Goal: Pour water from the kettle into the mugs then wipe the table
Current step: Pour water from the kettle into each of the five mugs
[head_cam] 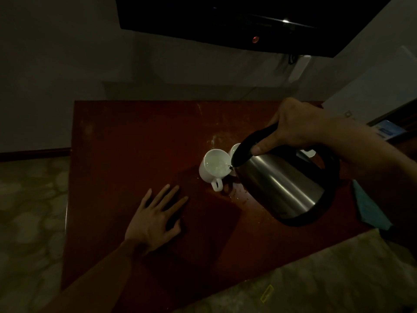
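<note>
My right hand (297, 127) grips the black handle of a steel kettle (282, 184), which is tilted to the left with its spout over the rim of a white mug (212, 168). Water lies in that mug. A second white mug (234, 149) stands right behind it, mostly hidden by the kettle's handle. My left hand (155, 220) rests flat on the dark red table (135, 143), fingers spread, left of and in front of the mugs. A teal cloth (370, 211) lies at the table's right edge, under my right arm.
A small white object (308, 152) shows behind the kettle. Drops and smears mark the tabletop around the mugs. A black television (248, 21) hangs on the wall above, with a white socket block (297, 68) below it. Patterned floor surrounds the table.
</note>
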A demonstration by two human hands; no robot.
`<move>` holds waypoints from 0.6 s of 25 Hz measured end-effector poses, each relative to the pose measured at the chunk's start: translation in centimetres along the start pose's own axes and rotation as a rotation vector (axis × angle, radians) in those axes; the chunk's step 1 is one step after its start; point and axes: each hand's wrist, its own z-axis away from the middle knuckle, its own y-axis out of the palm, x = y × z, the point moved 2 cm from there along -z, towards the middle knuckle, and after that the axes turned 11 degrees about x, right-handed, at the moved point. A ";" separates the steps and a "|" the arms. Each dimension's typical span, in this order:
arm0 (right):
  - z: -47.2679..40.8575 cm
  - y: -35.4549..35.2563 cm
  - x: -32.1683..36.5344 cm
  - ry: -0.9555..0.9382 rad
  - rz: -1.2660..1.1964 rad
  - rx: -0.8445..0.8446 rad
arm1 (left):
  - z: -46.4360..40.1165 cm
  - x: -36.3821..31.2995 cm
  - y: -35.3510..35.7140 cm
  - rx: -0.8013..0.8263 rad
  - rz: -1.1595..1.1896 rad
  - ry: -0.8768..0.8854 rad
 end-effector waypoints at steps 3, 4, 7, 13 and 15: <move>0.0 0.0 -0.1 0.013 0.012 -0.002 | 0.0 -0.1 0.1 0.002 -0.007 0.001; 0.1 0.0 -0.2 0.022 0.016 -0.006 | 0.0 0.0 0.1 0.007 -0.003 0.002; 0.0 0.0 -0.3 0.025 0.023 -0.013 | -0.1 0.0 0.1 0.009 -0.004 0.000; -0.4 -0.1 -0.3 0.011 0.029 0.017 | 0.0 0.0 -0.2 0.014 -0.003 -0.003; -0.5 0.0 -0.1 -0.004 0.024 0.015 | 0.0 -0.1 -0.1 0.012 -0.008 -0.003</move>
